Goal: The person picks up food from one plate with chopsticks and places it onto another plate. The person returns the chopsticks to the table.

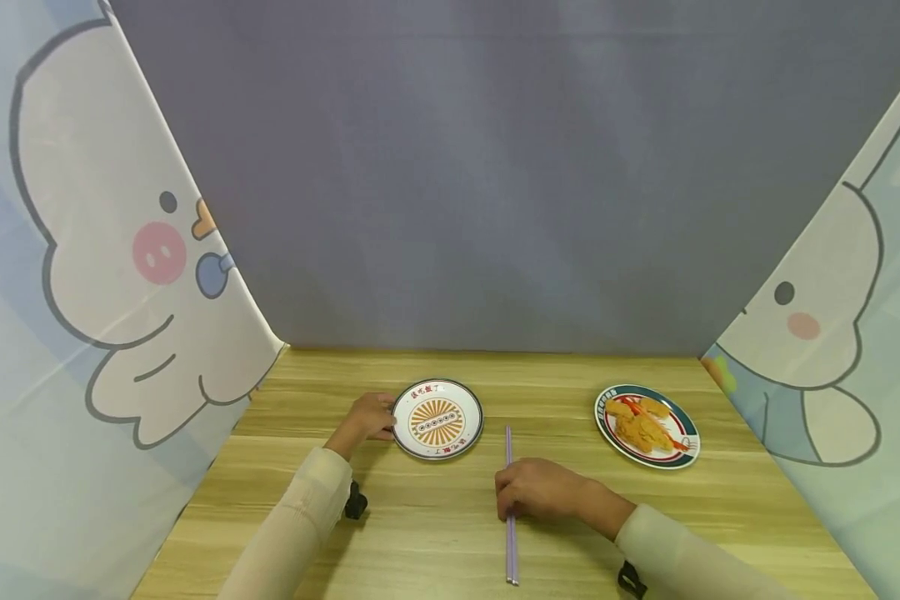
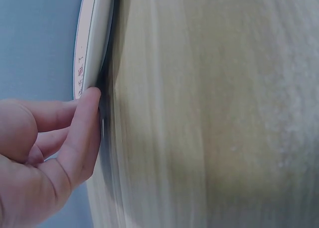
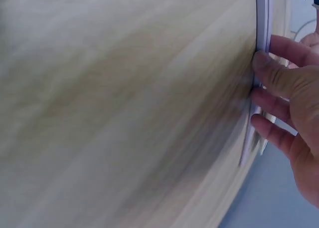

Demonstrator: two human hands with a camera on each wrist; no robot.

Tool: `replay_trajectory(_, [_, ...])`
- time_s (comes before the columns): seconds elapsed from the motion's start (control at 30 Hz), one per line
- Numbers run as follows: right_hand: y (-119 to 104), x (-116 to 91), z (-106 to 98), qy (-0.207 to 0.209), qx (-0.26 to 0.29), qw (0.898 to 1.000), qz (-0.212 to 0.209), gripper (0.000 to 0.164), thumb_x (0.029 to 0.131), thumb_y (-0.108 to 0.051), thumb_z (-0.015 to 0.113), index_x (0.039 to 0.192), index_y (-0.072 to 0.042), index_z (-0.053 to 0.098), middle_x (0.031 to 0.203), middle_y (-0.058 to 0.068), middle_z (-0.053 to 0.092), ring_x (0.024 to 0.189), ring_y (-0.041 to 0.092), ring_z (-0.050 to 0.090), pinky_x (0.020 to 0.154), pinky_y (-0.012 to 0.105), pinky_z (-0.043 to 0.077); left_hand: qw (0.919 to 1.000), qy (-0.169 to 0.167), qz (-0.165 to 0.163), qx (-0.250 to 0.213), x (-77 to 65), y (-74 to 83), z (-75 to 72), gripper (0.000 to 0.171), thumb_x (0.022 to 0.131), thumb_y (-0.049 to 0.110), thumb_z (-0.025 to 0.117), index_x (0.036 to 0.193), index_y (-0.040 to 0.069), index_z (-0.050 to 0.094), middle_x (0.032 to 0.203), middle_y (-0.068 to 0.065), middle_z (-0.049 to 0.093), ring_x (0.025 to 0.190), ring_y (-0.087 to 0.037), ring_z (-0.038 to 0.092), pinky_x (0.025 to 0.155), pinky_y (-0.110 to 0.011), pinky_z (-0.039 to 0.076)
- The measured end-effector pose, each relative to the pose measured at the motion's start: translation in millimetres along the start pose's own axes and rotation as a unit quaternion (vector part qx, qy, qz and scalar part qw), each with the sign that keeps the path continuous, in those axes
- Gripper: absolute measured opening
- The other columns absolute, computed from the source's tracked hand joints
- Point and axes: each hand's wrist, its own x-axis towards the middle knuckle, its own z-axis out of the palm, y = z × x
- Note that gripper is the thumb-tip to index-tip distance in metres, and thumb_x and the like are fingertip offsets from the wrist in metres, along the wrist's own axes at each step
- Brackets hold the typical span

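At the table's middle, my left hand (image 1: 370, 417) is at the left rim of a white plate (image 1: 437, 419) with a dark edge and an orange sunburst print. The left wrist view shows the thumb and fingers (image 2: 89, 103) pinching the plate's rim from both sides. To the right and nearer, my right hand (image 1: 536, 489) holds a pair of light purple chopsticks (image 1: 512, 550), which point away from me along the table. In the right wrist view the thumb and fingers (image 3: 269, 71) close on the chopsticks (image 3: 263, 18) around their middle, low over the wood.
A second plate (image 1: 606, 429) with a dark green rim stands at the right, bearing fried food pieces (image 1: 642, 427). The wooden table (image 1: 420, 533) ends at a grey cloth wall (image 1: 450, 208) behind. Cartoon-printed cloth panels (image 1: 120, 233) flank both sides.
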Motion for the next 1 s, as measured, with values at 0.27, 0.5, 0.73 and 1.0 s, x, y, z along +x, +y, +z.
replay_trajectory(0.27, [2,17,-6,-0.095,-0.125,0.988,-0.011,0.015,0.077,-0.031,0.082,0.08,-0.038,0.069,0.085,-0.022,0.062,0.07,-0.002,0.052,0.058,0.011,0.039,1.0,0.006,-0.004,-0.003,0.5,1.4,-2.3,0.057,0.09,-0.008,0.063,0.145,-0.001,0.051,0.122,-0.028,0.062,0.073,-0.021,0.071,0.066,-0.027,0.067])
replay_trajectory(0.5, [0,11,-3,-0.077,-0.181,0.979,-0.052,0.005,0.085,-0.042,0.072,0.088,-0.041,0.068,0.085,-0.025,0.063,0.069,-0.001,0.053,0.056,0.013,0.036,0.9999,0.002,-0.003,-0.014,-0.7,0.9,-1.0,0.058,0.09,-0.009,0.062,0.146,-0.002,0.05,0.127,-0.028,0.06,0.074,-0.021,0.072,0.067,-0.027,0.067])
replay_trajectory(0.73, [0,-2,-2,-0.018,-0.188,0.98,-0.068,0.006,0.097,-0.039,0.062,0.098,-0.035,0.066,0.09,-0.02,0.062,0.077,0.001,0.055,0.064,0.016,0.043,0.9997,0.004,0.0,-0.024,1.1,-2.0,1.4,0.056,0.09,-0.009,0.062,0.144,-0.002,0.052,0.127,-0.028,0.06,0.074,-0.021,0.071,0.067,-0.028,0.067])
replay_trajectory(1.0, [8,-12,-32,0.099,-0.157,0.983,-0.006,0.016,0.11,-0.022,0.044,0.103,-0.016,0.058,0.092,-0.009,0.062,0.078,0.004,0.059,0.069,0.018,0.054,0.9999,0.001,-0.001,-0.016,1.8,-2.9,2.2,0.056,0.09,-0.009,0.062,0.144,-0.002,0.052,0.127,-0.028,0.06,0.074,-0.021,0.071,0.066,-0.028,0.067])
